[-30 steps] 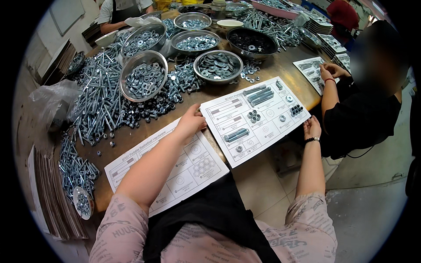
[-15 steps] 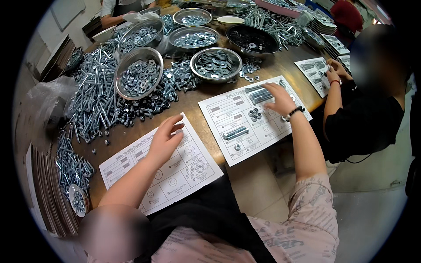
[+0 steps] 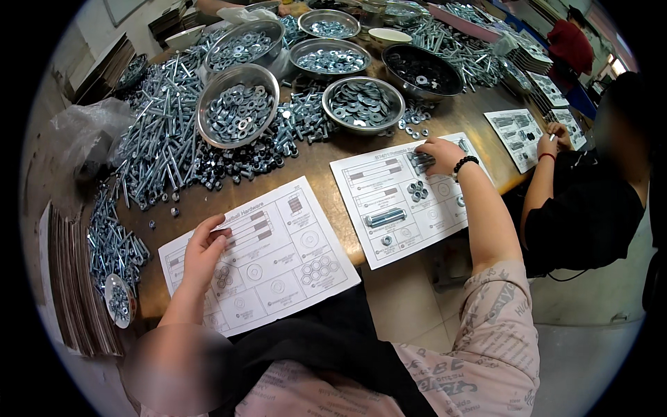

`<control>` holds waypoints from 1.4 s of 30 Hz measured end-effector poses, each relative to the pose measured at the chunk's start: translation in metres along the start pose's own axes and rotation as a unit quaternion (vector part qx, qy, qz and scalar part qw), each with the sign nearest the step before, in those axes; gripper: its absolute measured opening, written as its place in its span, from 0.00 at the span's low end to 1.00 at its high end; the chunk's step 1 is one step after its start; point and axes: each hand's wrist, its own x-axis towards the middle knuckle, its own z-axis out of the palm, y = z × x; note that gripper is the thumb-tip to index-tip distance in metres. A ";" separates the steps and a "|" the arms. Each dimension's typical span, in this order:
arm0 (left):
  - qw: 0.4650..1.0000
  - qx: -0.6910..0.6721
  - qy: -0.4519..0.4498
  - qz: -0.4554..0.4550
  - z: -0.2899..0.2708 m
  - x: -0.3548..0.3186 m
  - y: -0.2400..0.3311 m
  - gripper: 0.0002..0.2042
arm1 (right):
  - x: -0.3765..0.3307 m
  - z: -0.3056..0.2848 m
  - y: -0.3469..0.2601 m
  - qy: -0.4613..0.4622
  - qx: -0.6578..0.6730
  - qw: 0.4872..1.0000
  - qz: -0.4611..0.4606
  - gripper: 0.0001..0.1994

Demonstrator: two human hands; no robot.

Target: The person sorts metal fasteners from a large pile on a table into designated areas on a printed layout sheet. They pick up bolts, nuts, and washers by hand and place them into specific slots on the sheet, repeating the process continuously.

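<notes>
My left hand (image 3: 203, 251) lies palm down on the left edge of a printed parts sheet (image 3: 292, 257) at the table's near edge, fingers apart and holding nothing. My right hand (image 3: 440, 154), with a dark bead bracelet at the wrist, reaches onto the top right of a second printed sheet (image 3: 379, 187). Its curled fingers cover a few steel bolts (image 3: 420, 162) lying there; whether they grip them is hidden. On that sheet also lie a cluster of nuts (image 3: 417, 190), a long bolt (image 3: 385, 217) and a washer (image 3: 386, 240).
Behind the sheets lies a big heap of bolts and nuts (image 3: 163, 142) and several metal bowls of washers (image 3: 238, 111) (image 3: 363, 103). A dark bowl (image 3: 424, 69) stands further back. A co-worker in black (image 3: 590, 201) sits at the right. Cardboard stacks (image 3: 66, 278) line the left edge.
My left hand slid from the gap between the sheets down onto the left sheet. My right hand moved from the right sheet's lower right edge up to the bolts at its top.
</notes>
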 end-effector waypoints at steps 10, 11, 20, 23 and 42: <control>0.920 0.345 0.109 0.152 -0.060 -0.032 -0.001 0.18 | -0.015 -0.002 -0.007 0.094 0.067 0.993 0.007 0.35; 0.906 0.374 0.134 0.146 -0.072 -0.041 -0.006 0.18 | -0.018 -0.012 -0.026 0.114 0.084 0.990 0.008 0.32; 0.946 0.235 0.219 -0.050 -0.122 -0.083 -0.046 0.23 | -0.017 -0.007 -0.192 0.084 0.246 0.959 -0.114 0.22; 0.971 0.130 0.190 -0.067 -0.125 -0.083 -0.054 0.24 | -0.014 0.012 -0.228 0.053 0.208 0.971 -0.109 0.23; 0.864 0.453 0.219 0.031 -0.188 0.034 -0.047 0.25 | 0.057 -0.004 -0.400 0.095 0.239 0.941 -0.222 0.14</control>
